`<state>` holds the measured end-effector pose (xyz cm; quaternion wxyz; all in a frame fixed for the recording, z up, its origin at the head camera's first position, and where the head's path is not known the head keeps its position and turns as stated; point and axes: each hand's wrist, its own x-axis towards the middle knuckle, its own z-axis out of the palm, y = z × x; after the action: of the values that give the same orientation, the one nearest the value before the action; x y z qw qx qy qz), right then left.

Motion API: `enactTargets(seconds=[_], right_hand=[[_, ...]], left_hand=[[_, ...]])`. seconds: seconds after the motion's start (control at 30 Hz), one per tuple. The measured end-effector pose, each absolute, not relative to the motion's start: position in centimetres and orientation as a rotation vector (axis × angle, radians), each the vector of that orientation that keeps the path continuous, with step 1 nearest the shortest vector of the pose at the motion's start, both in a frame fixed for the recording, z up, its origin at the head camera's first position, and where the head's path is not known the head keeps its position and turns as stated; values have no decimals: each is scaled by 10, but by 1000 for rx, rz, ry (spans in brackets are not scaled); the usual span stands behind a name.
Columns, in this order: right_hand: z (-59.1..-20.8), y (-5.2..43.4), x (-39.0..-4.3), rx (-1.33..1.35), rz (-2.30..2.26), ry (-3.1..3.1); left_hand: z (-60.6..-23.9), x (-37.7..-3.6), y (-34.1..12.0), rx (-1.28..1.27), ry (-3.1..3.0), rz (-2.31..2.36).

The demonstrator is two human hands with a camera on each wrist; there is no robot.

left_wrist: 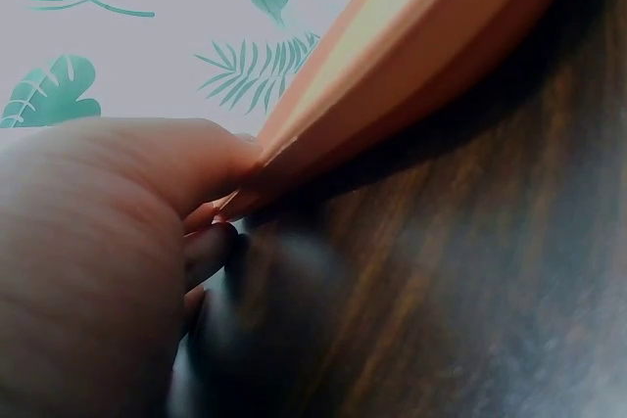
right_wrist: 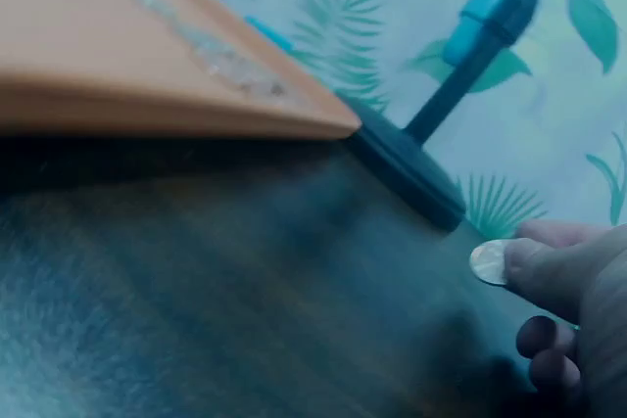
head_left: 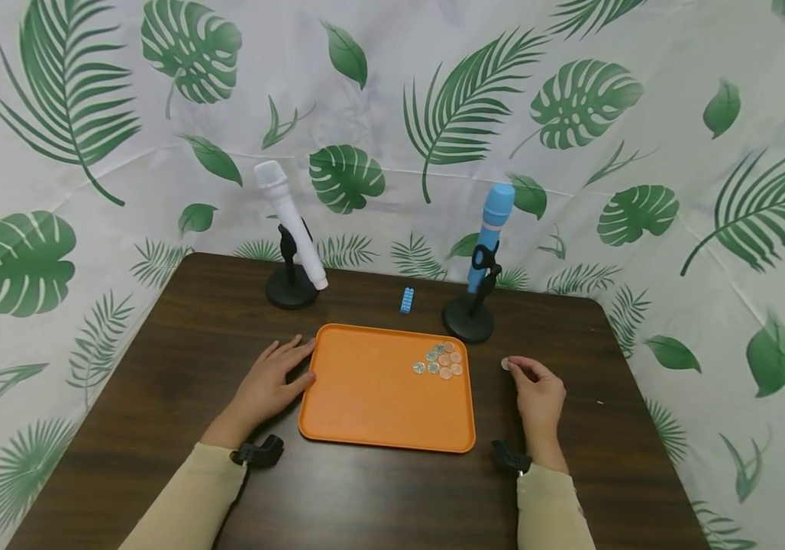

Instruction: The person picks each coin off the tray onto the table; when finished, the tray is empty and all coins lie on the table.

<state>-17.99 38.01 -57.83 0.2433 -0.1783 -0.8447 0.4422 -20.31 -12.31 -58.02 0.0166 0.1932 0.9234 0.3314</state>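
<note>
An orange tray (head_left: 379, 389) lies on the dark wooden table, with several small round coins (head_left: 444, 359) grouped at its upper right. My left hand (head_left: 270, 386) lies at the tray's left side, fingers mostly straight, thumb and forefinger touching the rim. In the left wrist view that thumb (left_wrist: 211, 154) meets the tray's edge. To the right of the tray, my right hand (head_left: 540, 393) pinches a single coin (right_wrist: 488, 262) between thumb and forefinger, just off the table surface or touching it; I cannot tell which.
A white microphone (head_left: 294, 221) on a black stand (head_left: 291, 289) stands behind the tray at left. A blue microphone (head_left: 490, 233) on another black stand (head_left: 468, 321) is close to its back right corner. Between them lies a small blue block (head_left: 407, 300). A leaf-patterned cloth (head_left: 379, 99) hangs behind.
</note>
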Motion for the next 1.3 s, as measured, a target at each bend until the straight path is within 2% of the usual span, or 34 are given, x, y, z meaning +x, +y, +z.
enactTargets(seconds=[0.17,0.47,1.3], right_hand=[[-580,377,-181,-457,1032,-2440],[-583,374,-183,-219,834,-2512],[-581,371,-184,-242,847,-2637]], left_hand=[[-581,-203,-123,603,2869,1025],[-580,-203,-122,617,2876,1029],[-581,-204,-121,570,2876,1007]])
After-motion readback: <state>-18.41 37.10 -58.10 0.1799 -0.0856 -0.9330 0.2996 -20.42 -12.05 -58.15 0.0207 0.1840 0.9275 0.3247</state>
